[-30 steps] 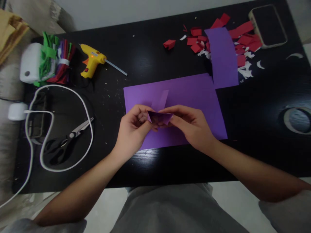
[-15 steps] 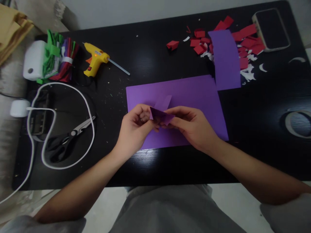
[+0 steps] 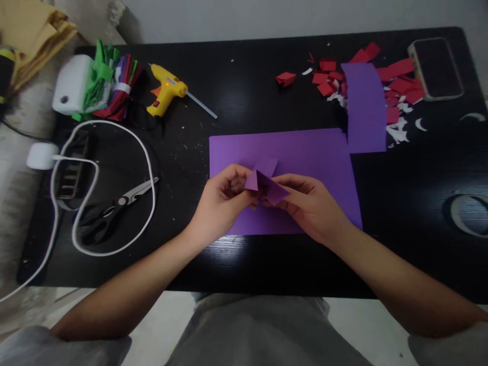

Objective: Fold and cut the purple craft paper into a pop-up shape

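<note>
Between my two hands is a small folded piece of purple paper, its creased flaps standing up at angles. My left hand pinches its left side with thumb and fingers. On the right side my right hand grips it, thumb toward me. Some fingertips are hidden behind the paper. Underneath lie larger purple sheets flat on the black table. A purple strip shows just beyond the folded piece; whether it is joined to it I cannot tell.
A yellow glue gun, black-handled scissors, a white cable and bundled pipe cleaners lie left. Back right are red paper scraps, a purple paper piece and a phone. A tape roll sits far right.
The folded purple paper has turned in my hands, so its right flap now opens out toward the right and its crease faces me. The whole view has shifted slightly.
</note>
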`<state>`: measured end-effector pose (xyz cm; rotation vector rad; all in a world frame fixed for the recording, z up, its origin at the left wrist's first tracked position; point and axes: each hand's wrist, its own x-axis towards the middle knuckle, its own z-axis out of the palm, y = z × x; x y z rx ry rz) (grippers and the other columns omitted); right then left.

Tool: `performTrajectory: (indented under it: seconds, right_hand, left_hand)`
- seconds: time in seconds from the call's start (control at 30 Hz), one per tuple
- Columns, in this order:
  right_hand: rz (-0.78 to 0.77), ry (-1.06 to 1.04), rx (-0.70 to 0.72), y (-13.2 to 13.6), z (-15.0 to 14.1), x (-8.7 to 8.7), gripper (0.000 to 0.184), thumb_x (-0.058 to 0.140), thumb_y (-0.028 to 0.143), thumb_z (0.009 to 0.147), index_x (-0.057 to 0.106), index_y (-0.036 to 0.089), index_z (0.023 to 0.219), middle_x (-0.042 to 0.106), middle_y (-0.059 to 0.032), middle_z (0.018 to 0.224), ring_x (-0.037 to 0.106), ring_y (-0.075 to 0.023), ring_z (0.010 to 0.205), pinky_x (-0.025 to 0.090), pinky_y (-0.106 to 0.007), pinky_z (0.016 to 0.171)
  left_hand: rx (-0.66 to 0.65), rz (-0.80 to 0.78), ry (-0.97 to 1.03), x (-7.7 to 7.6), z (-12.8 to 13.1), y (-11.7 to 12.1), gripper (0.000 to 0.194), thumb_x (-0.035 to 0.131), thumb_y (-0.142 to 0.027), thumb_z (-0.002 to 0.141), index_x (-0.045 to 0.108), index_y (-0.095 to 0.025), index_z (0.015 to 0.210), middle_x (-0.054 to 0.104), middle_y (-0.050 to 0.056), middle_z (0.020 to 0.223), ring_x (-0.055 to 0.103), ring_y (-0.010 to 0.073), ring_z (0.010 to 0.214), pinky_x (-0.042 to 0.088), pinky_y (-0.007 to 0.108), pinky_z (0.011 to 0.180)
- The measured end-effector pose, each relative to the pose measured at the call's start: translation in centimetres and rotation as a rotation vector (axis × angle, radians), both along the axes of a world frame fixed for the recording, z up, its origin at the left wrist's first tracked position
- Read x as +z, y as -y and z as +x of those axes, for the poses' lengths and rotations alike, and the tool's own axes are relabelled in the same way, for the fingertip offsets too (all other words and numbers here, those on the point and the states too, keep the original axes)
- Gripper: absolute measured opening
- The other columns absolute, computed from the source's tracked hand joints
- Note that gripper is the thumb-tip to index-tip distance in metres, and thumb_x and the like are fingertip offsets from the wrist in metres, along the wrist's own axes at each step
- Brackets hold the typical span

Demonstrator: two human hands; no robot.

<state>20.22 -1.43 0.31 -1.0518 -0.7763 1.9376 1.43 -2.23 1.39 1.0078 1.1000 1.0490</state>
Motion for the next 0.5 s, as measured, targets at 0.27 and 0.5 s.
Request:
performTrajectory:
  seconds: [0.27,0.5]
  right_hand:
    - [0.024,0.012,-0.005,0.14,0.05,-0.53,0.016,0.092,0.034,0.078,0.085,0.027,0.091,0.083,0.0,0.092,0.078,-0.0173,0.085,0.066,-0.039,0.093]
    - [0.133,0.12,-0.003,0.25,0.2,-0.57,0.013,0.089,0.033,0.084,0.085,0.026,0.094,0.082,0.0005,0.086,0.077,-0.0144,0.076,0.066,-0.033,0.085]
  left_hand:
    - [-0.029,-0.063,0.051,-0.28,-0.2,-0.13,0.015,0.083,-0.021,0.081,0.069,-0.019,0.087,0.073,0.0,0.076,0.069,0.0141,0.063,0.062,0.028,0.064]
    - [-0.047,-0.098,0.133,-0.32,-0.07,-0.26,0.014,0.078,-0.011,0.079,0.068,-0.019,0.086,0.073,-0.002,0.07,0.071,0.014,0.061,0.061,0.026,0.061]
